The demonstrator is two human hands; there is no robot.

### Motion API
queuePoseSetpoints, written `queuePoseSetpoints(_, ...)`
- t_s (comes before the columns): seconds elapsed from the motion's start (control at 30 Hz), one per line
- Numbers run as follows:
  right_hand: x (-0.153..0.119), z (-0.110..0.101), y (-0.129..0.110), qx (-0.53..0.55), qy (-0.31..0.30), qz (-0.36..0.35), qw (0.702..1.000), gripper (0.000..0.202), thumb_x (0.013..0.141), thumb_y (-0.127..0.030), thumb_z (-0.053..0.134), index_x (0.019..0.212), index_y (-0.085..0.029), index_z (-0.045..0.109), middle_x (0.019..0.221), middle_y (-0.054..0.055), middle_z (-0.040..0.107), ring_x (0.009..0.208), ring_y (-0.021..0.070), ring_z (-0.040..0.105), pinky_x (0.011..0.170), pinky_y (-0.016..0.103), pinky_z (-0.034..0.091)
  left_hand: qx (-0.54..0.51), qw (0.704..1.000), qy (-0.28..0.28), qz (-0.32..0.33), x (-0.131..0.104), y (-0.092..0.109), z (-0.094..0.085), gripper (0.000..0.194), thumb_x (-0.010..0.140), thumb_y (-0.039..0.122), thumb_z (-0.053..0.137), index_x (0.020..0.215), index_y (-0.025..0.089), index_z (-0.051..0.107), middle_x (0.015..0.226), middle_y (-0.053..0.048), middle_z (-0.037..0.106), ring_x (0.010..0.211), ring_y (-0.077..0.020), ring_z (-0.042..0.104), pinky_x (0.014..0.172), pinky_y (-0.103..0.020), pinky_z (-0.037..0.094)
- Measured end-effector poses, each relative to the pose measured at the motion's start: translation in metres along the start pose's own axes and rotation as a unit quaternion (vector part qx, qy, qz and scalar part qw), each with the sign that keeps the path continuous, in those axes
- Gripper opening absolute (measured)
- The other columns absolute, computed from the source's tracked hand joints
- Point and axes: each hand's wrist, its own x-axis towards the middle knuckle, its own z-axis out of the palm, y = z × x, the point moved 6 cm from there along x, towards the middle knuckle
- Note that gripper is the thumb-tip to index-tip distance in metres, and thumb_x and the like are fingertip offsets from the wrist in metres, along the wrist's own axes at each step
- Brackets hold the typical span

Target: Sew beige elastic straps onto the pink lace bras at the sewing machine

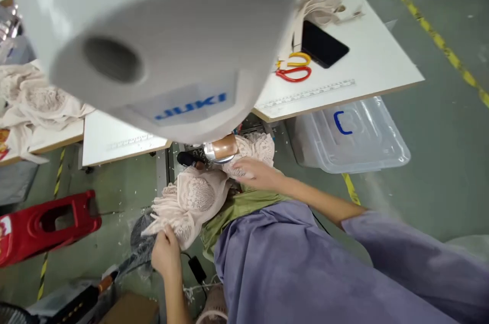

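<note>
A white sewing machine head (183,59) marked JUKI fills the upper middle of the view. Below it, beige lace bras (196,194) lie in a bunch over the lap and around the machine's lower arm (223,148). My left hand (166,250) pinches the lower left edge of the lace. My right hand (254,173) lies on the lace cup (262,148) right of the machine arm, fingers pointing left; its fingertips rest on the fabric. The stitching point is hidden behind the machine head.
On the white table (382,64) are scissors (296,74), a black phone (323,44), a ruler (309,93) and beige straps (324,5). A lidded plastic box (359,135) stands below. More lace (42,100) and a red stool (46,227) are at left.
</note>
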Motion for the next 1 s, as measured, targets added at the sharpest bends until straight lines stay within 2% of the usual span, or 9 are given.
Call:
queuePoseSetpoints(0.1, 0.022, 0.032, -0.072, 0.01, -0.077, -0.184, 0.98, 0.062, 0.086, -0.056, 0.068, 0.131, -0.013, 0.061, 0.138, 0.019, 0.061, 0.128, 0.0277, 0.056, 0.107, 0.04, 0.046, -0.079, 0.994, 0.005, 0.078, -0.034, 0.024, -0.025, 0.046, 0.095, 0.052, 0.041, 0.061, 0.023, 0.053, 0.056, -0.004, 0.058, 0.055, -0.0209, 0.053, 0.055, -0.028, 0.037)
queuePoseSetpoints(0.23, 0.01, 0.032, -0.123, -0.031, -0.287, -0.267, 0.919, 0.043, 0.094, -0.056, 0.057, 0.086, -0.017, 0.072, 0.086, 0.006, 0.075, 0.078, 0.0158, 0.065, 0.068, 0.026, 0.047, -0.31, 0.93, -0.044, 0.194, -0.051, 0.083, -0.051, 0.041, 0.093, 0.054, 0.052, 0.068, 0.022, 0.06, 0.058, 0.001, 0.057, 0.063, -0.0184, 0.056, 0.061, -0.025, 0.045)
queuePoseSetpoints(0.3, -0.004, -0.002, -0.139, 0.004, -0.292, -0.238, 0.926, 0.046, 0.099, -0.053, 0.052, 0.078, -0.016, 0.07, 0.073, 0.002, 0.071, 0.067, 0.012, 0.059, 0.061, 0.023, 0.042, -0.412, 0.882, -0.073, 0.216, -0.047, 0.127, -0.055, 0.035, 0.091, 0.053, 0.056, 0.083, 0.021, 0.067, 0.08, -0.002, 0.068, 0.084, -0.0213, 0.063, 0.076, -0.027, 0.05)
queuePoseSetpoints(0.43, -0.029, -0.082, -0.148, 0.125, -0.297, -0.14, 0.936, 0.041, 0.097, -0.05, 0.057, 0.087, -0.013, 0.071, 0.076, 0.001, 0.069, 0.07, 0.0101, 0.061, 0.065, 0.019, 0.045, -0.507, 0.744, -0.392, 0.191, -0.065, 0.228, -0.02, 0.038, 0.072, 0.05, 0.078, 0.091, 0.017, 0.073, 0.092, -0.009, 0.073, 0.091, -0.0261, 0.066, 0.085, -0.036, 0.054)
queuePoseSetpoints(0.5, -0.028, -0.114, -0.127, 0.104, -0.33, -0.077, 0.935, 0.035, 0.093, -0.047, 0.064, 0.086, -0.014, 0.071, 0.074, -0.001, 0.069, 0.069, 0.01, 0.062, 0.065, 0.018, 0.046, -0.563, 0.675, -0.455, 0.144, -0.076, 0.257, -0.01, 0.04, 0.066, 0.047, 0.084, 0.089, 0.016, 0.073, 0.088, -0.008, 0.073, 0.084, -0.0236, 0.067, 0.083, -0.035, 0.054)
queuePoseSetpoints(0.57, -0.004, -0.161, -0.08, 0.001, -0.22, 0.054, 0.974, 0.028, 0.087, -0.042, 0.072, 0.083, -0.015, 0.072, 0.074, -0.001, 0.07, 0.068, 0.0106, 0.063, 0.065, 0.018, 0.046, -0.607, 0.647, -0.445, 0.125, -0.08, 0.268, -0.01, 0.041, 0.065, 0.046, 0.085, 0.091, 0.017, 0.073, 0.087, -0.006, 0.073, 0.084, -0.0208, 0.066, 0.084, -0.032, 0.052)
queuePoseSetpoints(0.63, 0.022, -0.24, -0.029, -0.102, 0.09, 0.206, 0.969, 0.026, 0.095, -0.039, 0.062, 0.102, -0.016, 0.07, 0.098, 0.003, 0.074, 0.086, 0.0129, 0.065, 0.075, 0.02, 0.048, -0.592, 0.665, -0.43, 0.151, -0.083, 0.271, -0.014, 0.038, 0.07, 0.048, 0.082, 0.092, 0.018, 0.073, 0.085, -0.004, 0.072, 0.084, -0.0197, 0.065, 0.082, -0.029, 0.051)
queuePoseSetpoints(0.73, 0.057, -0.316, 0.015, -0.171, 0.257, 0.283, 0.908, 0.036, 0.105, -0.034, 0.039, 0.127, -0.012, 0.058, 0.131, 0.016, 0.063, 0.116, 0.0217, 0.059, 0.091, 0.03, 0.047, -0.508, 0.726, -0.4, 0.234, -0.092, 0.27, -0.025, 0.044, 0.079, 0.059, 0.072, 0.083, 0.015, 0.072, 0.073, -0.003, 0.067, 0.076, -0.0199, 0.061, 0.073, -0.027, 0.049)
queuePoseSetpoints(1.0, 0.146, -0.358, 0.034, -0.2, 0.267, 0.367, 0.868, 0.037, 0.096, -0.038, 0.064, 0.124, -0.014, 0.062, 0.126, 0.011, 0.063, 0.111, 0.0234, 0.064, 0.095, 0.046, 0.055, -0.486, 0.785, -0.244, 0.296, -0.099, 0.268, -0.024, 0.072, 0.078, 0.084, 0.052, 0.066, 0.014, 0.066, 0.06, -0.003, 0.055, 0.066, -0.0182, 0.05, 0.066, -0.028, 0.045)
